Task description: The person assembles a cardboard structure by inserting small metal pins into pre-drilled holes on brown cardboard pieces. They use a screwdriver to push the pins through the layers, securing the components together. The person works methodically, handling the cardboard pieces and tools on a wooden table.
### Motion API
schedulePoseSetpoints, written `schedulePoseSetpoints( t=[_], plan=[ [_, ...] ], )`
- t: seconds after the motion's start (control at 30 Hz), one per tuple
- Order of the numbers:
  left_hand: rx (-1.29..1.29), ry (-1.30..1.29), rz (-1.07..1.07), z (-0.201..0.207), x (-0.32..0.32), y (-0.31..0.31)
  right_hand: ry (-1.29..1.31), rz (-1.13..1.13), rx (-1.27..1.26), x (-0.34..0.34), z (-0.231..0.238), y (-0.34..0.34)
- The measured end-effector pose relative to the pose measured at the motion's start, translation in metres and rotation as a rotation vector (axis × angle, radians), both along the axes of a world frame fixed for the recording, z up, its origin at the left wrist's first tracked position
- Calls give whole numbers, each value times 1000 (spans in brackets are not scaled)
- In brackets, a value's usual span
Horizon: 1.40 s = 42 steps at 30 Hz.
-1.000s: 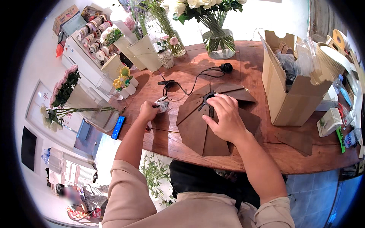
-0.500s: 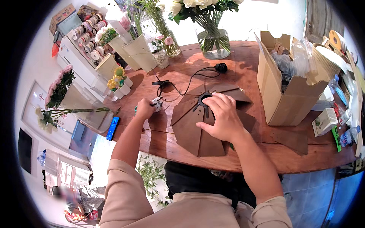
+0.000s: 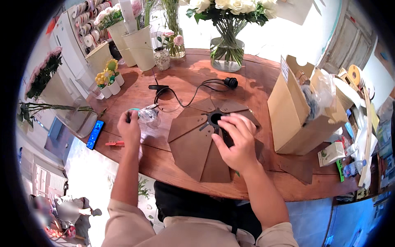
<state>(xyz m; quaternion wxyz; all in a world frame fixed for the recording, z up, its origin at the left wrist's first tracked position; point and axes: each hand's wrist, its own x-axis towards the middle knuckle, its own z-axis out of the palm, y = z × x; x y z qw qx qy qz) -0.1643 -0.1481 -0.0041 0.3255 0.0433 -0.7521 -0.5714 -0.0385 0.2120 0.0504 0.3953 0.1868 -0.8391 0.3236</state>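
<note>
A brown panelled lampshade (image 3: 201,152) lies on the table in front of me, its overlapping panels fanned round a black ring (image 3: 214,119). My right hand (image 3: 238,144) curves over the ring's right side, thumb and fingers gripping there. Off to the left, my left hand (image 3: 131,128) is closed round a small dark thing, mostly hidden by the fingers. Beside it lies a clear plastic bag (image 3: 149,117) of small parts, with a teal loop (image 3: 134,110) showing behind the fingers. A black cord (image 3: 181,103) with a lamp socket (image 3: 231,83) runs behind the shade.
An open cardboard box (image 3: 288,123) stands at right, near a loose brown panel (image 3: 299,169). A glass vase (image 3: 227,55) of white roses is at the back. At left are a phone (image 3: 95,134), a red clip (image 3: 114,143) and a flower bucket (image 3: 140,45).
My left hand has drawn back toward me, off the plastic bag, which now shows more fully. My right hand stays at the ring, fingers more curled. The whole view has shifted.
</note>
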Motion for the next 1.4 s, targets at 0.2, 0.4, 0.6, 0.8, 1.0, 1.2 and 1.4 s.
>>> schedulePoseSetpoints(
  t=[0.2,0.4,0.6,0.8,1.0,1.2,1.4],
  plan=[
    [619,-264,-670,29,150,120,-98,306,-115,33,16,-36],
    [1199,-402,-902,23,181,144,-171,448,-64,35,3,-37],
    [1349,-564,-892,21,182,137,-162,439,-4,34,4,-44],
    [492,-388,-892,38,167,130,-177,343,46,25,9,-33],
    [164,-113,-841,28,164,119,-276,330,-70,16,3,-18],
    [6,33,-703,31,161,114,-236,337,28,12,7,-16],
    [-108,91,-576,24,151,108,-194,147,153,6,7,-9]
  ],
)
